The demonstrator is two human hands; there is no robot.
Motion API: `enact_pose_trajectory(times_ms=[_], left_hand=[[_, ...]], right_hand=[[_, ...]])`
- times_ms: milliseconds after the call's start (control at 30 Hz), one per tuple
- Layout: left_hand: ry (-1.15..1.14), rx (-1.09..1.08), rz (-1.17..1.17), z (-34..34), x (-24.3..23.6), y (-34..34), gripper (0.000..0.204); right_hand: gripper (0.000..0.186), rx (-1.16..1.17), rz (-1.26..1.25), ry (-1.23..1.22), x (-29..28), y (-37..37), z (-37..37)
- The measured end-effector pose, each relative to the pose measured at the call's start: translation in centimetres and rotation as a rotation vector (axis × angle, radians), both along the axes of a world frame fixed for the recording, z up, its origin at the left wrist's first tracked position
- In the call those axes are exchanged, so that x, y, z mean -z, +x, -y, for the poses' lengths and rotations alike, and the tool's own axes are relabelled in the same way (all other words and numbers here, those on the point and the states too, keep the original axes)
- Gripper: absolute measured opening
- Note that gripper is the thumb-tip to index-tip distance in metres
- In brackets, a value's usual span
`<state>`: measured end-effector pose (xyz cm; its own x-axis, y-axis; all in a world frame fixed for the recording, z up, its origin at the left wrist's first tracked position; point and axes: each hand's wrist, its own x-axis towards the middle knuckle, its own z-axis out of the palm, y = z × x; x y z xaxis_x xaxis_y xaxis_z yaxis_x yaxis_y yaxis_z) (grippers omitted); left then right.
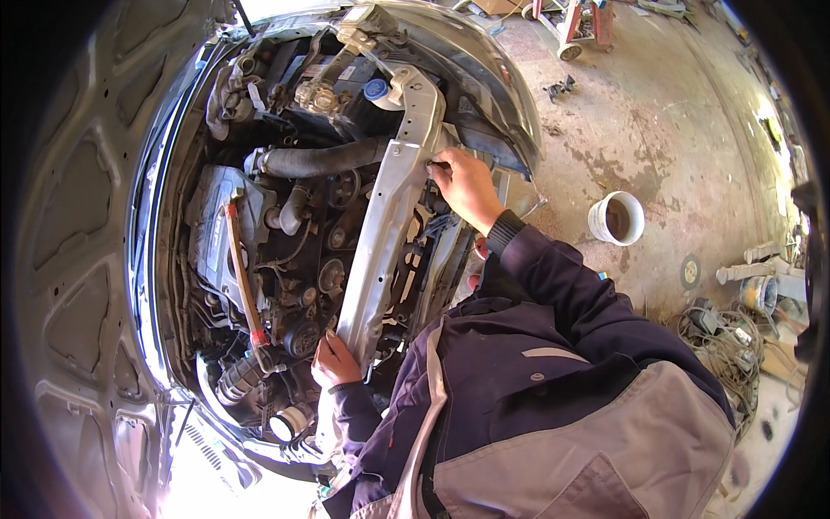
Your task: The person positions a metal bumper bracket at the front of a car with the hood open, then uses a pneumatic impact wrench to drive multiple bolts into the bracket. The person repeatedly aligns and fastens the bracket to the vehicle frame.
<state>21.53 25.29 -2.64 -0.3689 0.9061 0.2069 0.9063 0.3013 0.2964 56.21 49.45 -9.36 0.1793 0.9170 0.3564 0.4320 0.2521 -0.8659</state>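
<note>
Your left hand (333, 362) is clamped round the lower end of the silver radiator support panel (385, 216), which lies across the front of the open engine bay (285, 225). Your right hand (467, 186) presses its upper part, fingers curled at the edge; a white bucket (616, 218) sits well apart on the floor

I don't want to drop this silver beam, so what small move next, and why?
Probably tighten the right grip: the left hand clasps the lower end of the silver beam, the right hand only fingers its upper edge, and it lies slanted over the engine.
</note>
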Motion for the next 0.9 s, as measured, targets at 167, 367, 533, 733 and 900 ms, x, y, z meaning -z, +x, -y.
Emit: enact_pose_trajectory(times_ms=[167, 367, 533, 733, 900], left_hand=[[-0.035, -0.007, 0.005, 0.1, -0.4, 0.2, 0.048], [-0.041, -0.013, 0.007, -0.1, -0.8, 0.5, 0.047], [-0.033, -0.012, 0.014, -0.2, -0.7, 0.5, 0.046], [-0.059, -0.022, 0.013, -0.1, -0.5, 0.3, 0.045], [-0.03, -0.022, 0.0, -0.1, -0.4, 0.4, 0.042]], right_hand=[[0.017, -0.008, 0.144, 0.053, -0.3, 0.3, 0.1], [0.015, -0.082, 0.192, 0.038, -0.5, 0.7, -0.3], [0.017, -0.115, 0.262, -0.015, -0.5, 1.0, -0.8], [0.02, -0.166, 0.254, 0.056, -0.2, 1.6, -1.3], [0.021, -0.199, 0.278, 0.095, -0.2, 1.6, -1.6]])
